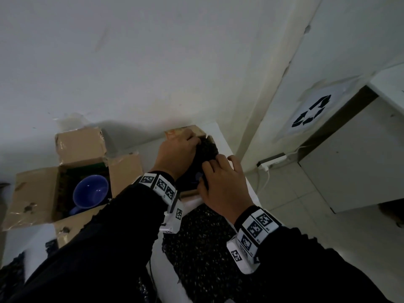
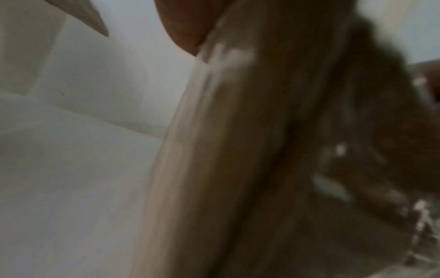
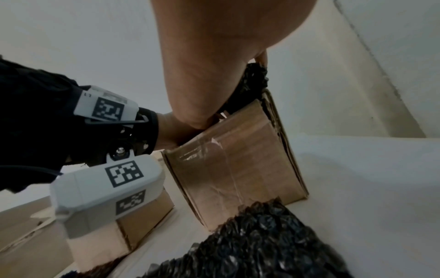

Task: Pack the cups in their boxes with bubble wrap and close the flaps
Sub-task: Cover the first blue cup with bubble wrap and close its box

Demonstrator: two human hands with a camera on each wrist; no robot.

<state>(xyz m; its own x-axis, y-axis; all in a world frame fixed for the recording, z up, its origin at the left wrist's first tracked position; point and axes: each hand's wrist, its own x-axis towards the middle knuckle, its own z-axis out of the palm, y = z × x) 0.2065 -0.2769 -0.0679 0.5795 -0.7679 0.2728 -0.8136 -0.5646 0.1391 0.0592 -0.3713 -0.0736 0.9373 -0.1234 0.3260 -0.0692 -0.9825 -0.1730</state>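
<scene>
Black bubble wrap [image 1: 205, 149] fills the mouth of the small brown cardboard box [image 3: 238, 161] at the far right corner of the white desk [image 1: 231, 147], and both our hands are on it. Our left hand [image 1: 177, 154] curls its fingers over the far side of the wrap, pressing it into the box against the wall. Our right hand [image 1: 223, 184] lies over the near side with fingers bent onto the wrap; a bit of blue shows just under them, probably a cup, though we cannot tell for sure. The left wrist view is too blurred to add anything.

Further along the desk's far edge to the left stands a larger brown cardboard box [image 1: 35, 193] with its flaps open, well apart from the first. A blue ceramic cup [image 1: 90, 191] lies inside it on its side, mouth towards us, handle at the near end. A loose sheet of black bubble wrap [image 1: 203, 248] hangs over the near edge of the desk, just below our right hand.
</scene>
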